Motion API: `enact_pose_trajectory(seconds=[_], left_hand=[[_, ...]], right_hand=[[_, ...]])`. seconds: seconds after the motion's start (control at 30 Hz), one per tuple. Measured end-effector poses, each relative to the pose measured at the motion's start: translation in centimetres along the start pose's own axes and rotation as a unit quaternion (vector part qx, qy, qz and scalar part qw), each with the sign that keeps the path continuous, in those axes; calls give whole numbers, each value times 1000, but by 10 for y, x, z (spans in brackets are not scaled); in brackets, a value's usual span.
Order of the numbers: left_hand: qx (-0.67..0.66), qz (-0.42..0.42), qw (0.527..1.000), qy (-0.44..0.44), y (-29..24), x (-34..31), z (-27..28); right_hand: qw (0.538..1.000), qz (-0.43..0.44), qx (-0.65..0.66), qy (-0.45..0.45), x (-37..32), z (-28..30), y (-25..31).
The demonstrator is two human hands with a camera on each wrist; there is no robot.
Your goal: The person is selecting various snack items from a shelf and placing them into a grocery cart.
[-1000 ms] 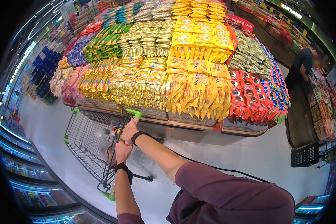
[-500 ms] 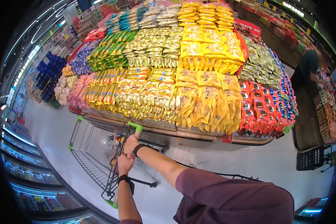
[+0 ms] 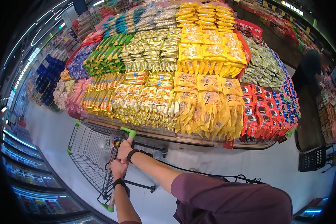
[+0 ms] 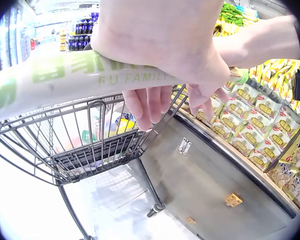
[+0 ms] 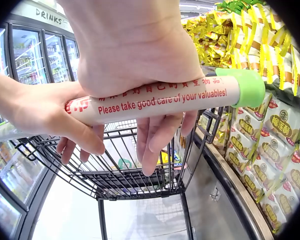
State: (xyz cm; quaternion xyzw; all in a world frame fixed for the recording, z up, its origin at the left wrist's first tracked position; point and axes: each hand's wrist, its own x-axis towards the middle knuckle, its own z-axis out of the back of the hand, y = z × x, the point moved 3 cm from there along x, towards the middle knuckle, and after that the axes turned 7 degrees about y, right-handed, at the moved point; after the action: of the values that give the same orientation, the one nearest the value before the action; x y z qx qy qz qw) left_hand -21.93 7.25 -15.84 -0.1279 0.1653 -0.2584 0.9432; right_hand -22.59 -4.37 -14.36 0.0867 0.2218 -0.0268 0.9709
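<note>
In the head view a wire shopping cart [image 3: 75, 143] stands at the lower left, its bar handle toward me. My left hand [image 3: 118, 170] holds the handle [image 4: 72, 75], palm over the bar and fingers down its far side. Right beside it, my right hand [image 3: 124, 151] lies over the same bar, nearer the green end cap [image 5: 251, 89]; its fingers bend loosely over the far side in the right wrist view. Red printing shows on the handle there. A yellow package [image 4: 122, 126] and other partly hidden goods lie in the basket.
A large display of packaged snacks [image 3: 149, 97] runs along the cart's right side, its base [image 4: 190, 175] close by. Glass-door drink coolers [image 5: 30, 55] line the left. At the far right a person [image 3: 308, 71] stands near a black basket [image 3: 311, 160].
The cart and both hands have moved leftward along the snack display. The display sits lower in the head view than a second ago. Both hands have stayed on the handle.
</note>
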Motion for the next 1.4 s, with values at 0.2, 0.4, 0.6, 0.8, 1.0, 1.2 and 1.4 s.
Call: enact_pose_trajectory(seconds=[0.2,0.4,0.6,0.8,1.0,1.2,1.4], left_hand=[[-4,0,1000,2,-7,-10,7],[0,25,1000,2,-14,-11,13],[0,25,1000,0,-6,-6,7],[-10,36,999,22,-6,-2,14],[-17,9,1000,5,0,5,18],[-43,-19,999,22,7,15,29],[-162,5,984,70,33,33,23]], right_hand=[[1000,13,10,-20,-5,5,-2],[1000,21,7,-10,4,-1,-4],[1000,22,5,-16,4,3,-4],[1000,18,-1,-14,7,3,0],[1000,7,28,-7,30,2,3],[999,27,16,-5,29,15,6],[999,40,17,19,42,28,8]])
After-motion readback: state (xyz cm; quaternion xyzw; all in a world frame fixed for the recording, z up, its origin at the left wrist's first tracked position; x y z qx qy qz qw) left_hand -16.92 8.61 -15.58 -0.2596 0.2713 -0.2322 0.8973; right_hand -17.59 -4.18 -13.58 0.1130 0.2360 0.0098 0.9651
